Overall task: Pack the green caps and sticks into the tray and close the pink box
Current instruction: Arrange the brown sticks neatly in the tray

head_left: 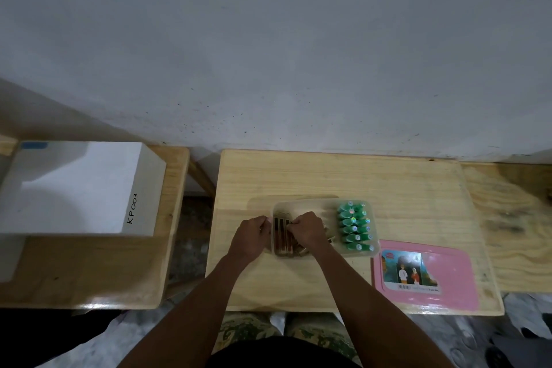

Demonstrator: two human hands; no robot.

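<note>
Forearms reach in from the bottom edge, both bare, converging on a wooden table (298,284). Below them, patterned trousers at the table's near edge.

Near right of the table: pink lid (448,275), lying flat, picture label facing up on its left half. Its far left corner sits just beside the tray, possibly touching; hard to tell.

Mid-table: clear plastic tray (373,251), long side running left to right. Left hand (251,237) curled at the tray's left end, fingers bent around the rim there or around something at the rim; which of the two I cannot tell. Right hand (306,230) closed in a loose fist over the middle of the tray, fingertips pinching down among the sticks (279,237). Sticks are brown, lying side by side in the tray's left part, lengthwise near to far; a few more jumbled ends show under the right wrist.

Right part of the tray: green caps (355,228), packed in two close rows running near to far, shiny tips toward the right. None loose on the table.

Left, a separate wooden table carrying a white box (77,188), "KP003" handwritten on its side. Another wooden surface butts against the right side. Beyond everything, a grey wall (268,39), speckled near its base.
</note>
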